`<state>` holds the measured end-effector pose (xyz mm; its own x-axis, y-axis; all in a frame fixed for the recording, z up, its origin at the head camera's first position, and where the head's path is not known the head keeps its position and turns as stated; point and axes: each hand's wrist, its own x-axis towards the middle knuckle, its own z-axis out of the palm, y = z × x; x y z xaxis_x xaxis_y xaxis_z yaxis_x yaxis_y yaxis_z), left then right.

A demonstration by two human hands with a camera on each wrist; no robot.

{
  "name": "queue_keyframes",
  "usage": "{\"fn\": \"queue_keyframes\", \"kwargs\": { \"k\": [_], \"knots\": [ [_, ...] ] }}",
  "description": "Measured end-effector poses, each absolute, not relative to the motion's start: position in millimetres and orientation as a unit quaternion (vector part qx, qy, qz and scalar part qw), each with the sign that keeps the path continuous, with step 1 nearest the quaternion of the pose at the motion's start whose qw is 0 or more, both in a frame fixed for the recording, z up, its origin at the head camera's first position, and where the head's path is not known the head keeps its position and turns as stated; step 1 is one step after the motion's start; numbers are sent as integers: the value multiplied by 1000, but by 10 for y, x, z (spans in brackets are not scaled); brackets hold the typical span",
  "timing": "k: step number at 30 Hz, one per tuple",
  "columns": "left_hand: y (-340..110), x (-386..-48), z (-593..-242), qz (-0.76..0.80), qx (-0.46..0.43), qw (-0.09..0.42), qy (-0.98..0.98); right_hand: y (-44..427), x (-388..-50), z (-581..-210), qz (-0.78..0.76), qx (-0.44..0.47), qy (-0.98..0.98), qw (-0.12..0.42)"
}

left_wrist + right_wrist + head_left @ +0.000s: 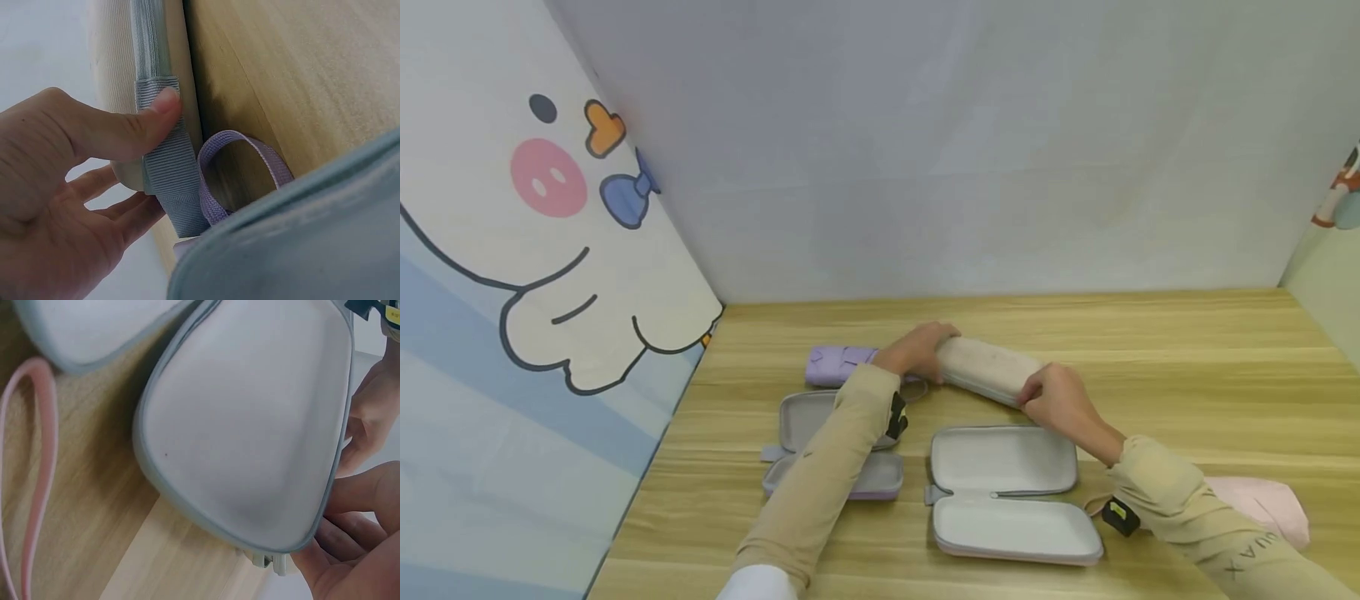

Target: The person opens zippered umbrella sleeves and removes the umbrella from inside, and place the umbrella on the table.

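Observation:
A long beige zip case [988,367] lies slanted on the table with its zipper side toward me. My left hand [917,350] grips its left end. In the left wrist view the thumb presses on a grey ribbed tab [169,144] beside the zipper [150,40], with fingers behind the case. At the right end, my right hand [1060,400] pinches the case's front edge. The right wrist view hides those fingertips partly behind an open case lid [244,425]; small metallic-looking zipper pulls [269,559] show beside them.
An open case with pale lining [1003,458] lies nearest in front; a grey-lined open case [868,475] is left of it, partly under my left sleeve. A folded purple item [838,365] lies behind, a pink one [1262,504] at right. A wall [970,167] stands behind the table.

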<state>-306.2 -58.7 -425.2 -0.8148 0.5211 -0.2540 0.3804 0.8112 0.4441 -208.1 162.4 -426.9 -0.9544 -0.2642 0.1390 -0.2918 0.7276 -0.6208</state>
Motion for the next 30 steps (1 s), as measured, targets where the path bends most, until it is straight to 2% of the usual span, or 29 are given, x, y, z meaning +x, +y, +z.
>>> {"fn": "queue_keyframes", "kwargs": {
  "k": [23,30],
  "knots": [
    [-608,-2868,-4303,185,244,120,945,1787,-2136,-4290,349,143,-926,28],
    [-581,-2837,-4329,190,223,118,949,1782,-2140,-4314,351,146,-925,27]
  ]
}}
